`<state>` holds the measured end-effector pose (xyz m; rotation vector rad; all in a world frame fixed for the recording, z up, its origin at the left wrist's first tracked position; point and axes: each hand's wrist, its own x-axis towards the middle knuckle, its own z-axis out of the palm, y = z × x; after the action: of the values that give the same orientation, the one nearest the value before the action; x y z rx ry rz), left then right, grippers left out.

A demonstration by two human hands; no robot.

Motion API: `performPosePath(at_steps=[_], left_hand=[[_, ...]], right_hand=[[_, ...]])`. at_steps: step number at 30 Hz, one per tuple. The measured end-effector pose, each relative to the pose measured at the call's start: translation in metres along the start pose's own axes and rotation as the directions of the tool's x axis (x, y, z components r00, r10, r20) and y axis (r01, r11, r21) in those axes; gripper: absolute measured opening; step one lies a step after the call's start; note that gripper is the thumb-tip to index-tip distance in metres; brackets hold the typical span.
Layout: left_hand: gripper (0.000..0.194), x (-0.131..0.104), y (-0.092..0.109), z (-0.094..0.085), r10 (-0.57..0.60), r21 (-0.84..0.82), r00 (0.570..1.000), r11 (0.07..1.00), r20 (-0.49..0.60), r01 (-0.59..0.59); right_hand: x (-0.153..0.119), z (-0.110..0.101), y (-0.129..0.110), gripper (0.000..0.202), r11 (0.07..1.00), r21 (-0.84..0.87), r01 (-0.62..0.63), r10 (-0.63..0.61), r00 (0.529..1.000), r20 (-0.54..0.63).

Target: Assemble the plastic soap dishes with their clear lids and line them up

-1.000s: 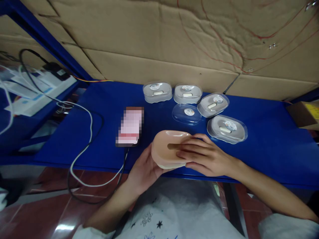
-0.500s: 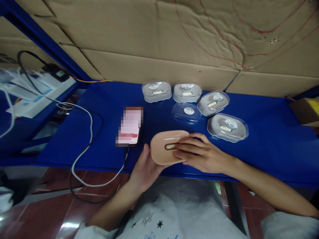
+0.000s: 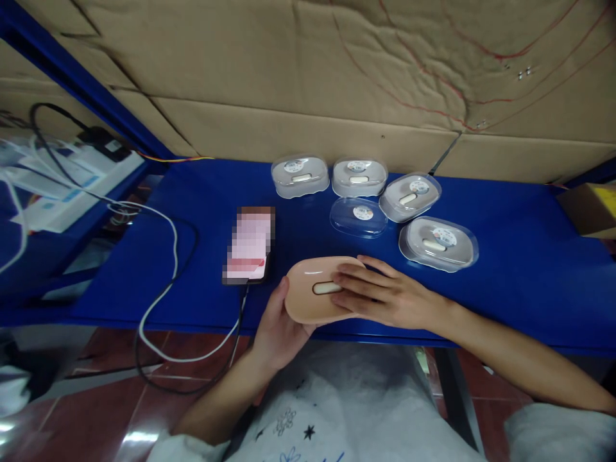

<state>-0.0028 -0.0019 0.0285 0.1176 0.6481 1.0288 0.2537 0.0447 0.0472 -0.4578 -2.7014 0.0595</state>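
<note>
A peach oval plastic dish with a cream pill-shaped inset in a slot is held just over the near edge of the table. My left hand supports it at the left end, thumb on the rim and fingers hidden underneath. Around the right end is my right hand, its fingers lying across the top beside the inset and its thumb out of sight. Beyond the dish lies a clear oval lid with a round sticker. To the right of that lid sits a grey oval dish under its clear cover.
Several more grey covered dishes stand along the back of the blue table. A plugged-in phone lies left of my hands, its cable looping over the front edge. A cardboard box stands far right; a power strip is far left.
The peach dish has shifted slightly left and nearer to me. My right fingers have slid on its top, and more of the cream inset shows. The view has moved a little.
</note>
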Motion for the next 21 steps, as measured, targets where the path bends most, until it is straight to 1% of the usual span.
performPosePath(at_steps=[2,3,5,6,8,10,12,14,17,19,21], left_hand=[[0.043,0.000,0.000,0.000,0.005,0.006,1.000,1.000,-0.013,-0.005],[0.041,0.000,0.000,0.000,0.005,0.009,1.000,1.000,-0.017,-0.005],[0.036,0.001,-0.001,-0.001,-0.005,0.016,1.000,1.000,-0.018,0.006],[0.035,0.001,-0.001,-0.002,-0.016,0.022,1.000,1.000,-0.016,0.016],[0.031,0.002,-0.002,-0.005,-0.041,0.038,0.999,0.998,-0.008,0.041],[0.029,0.002,-0.003,-0.008,-0.063,0.065,0.998,0.996,0.003,0.062],[0.028,0.001,-0.004,-0.011,-0.088,0.102,0.996,0.991,0.029,0.085],[0.031,0.000,-0.005,-0.014,-0.116,0.142,0.991,0.984,0.060,0.106],[0.036,-0.001,-0.006,-0.017,-0.146,0.172,0.985,0.977,0.092,0.129],[0.037,-0.001,-0.005,-0.019,-0.158,0.168,0.981,0.976,0.110,0.139],[0.038,-0.001,-0.005,-0.020,-0.161,0.162,0.979,0.977,0.124,0.140]], right_hand=[[-0.001,0.001,0.005,0.051,0.995,0.094,-0.012,0.011,1.000,0.002],[-0.001,0.002,0.009,0.059,0.987,0.154,-0.037,0.038,0.999,-0.002],[-0.003,0.005,0.019,0.074,0.962,0.233,-0.142,0.149,0.989,-0.012],[-0.004,0.007,0.024,0.076,0.947,0.237,-0.219,0.228,0.974,-0.011],[-0.006,0.012,0.034,0.071,0.907,0.185,-0.378,0.385,0.923,-0.001],[-0.006,0.015,0.040,0.066,0.871,0.110,-0.479,0.480,0.877,0.010],[-0.007,0.017,0.043,0.061,0.861,0.062,-0.504,0.505,0.863,-0.002],[-0.007,0.017,0.043,0.057,0.877,0.041,-0.479,0.481,0.876,-0.031],[-0.009,0.016,0.043,0.063,0.891,-0.005,-0.455,0.455,0.890,-0.034],[-0.010,0.016,0.045,0.066,0.881,-0.018,-0.472,0.472,0.881,-0.010],[-0.009,0.015,0.046,0.065,0.862,0.033,-0.506,0.507,0.861,-0.029]])
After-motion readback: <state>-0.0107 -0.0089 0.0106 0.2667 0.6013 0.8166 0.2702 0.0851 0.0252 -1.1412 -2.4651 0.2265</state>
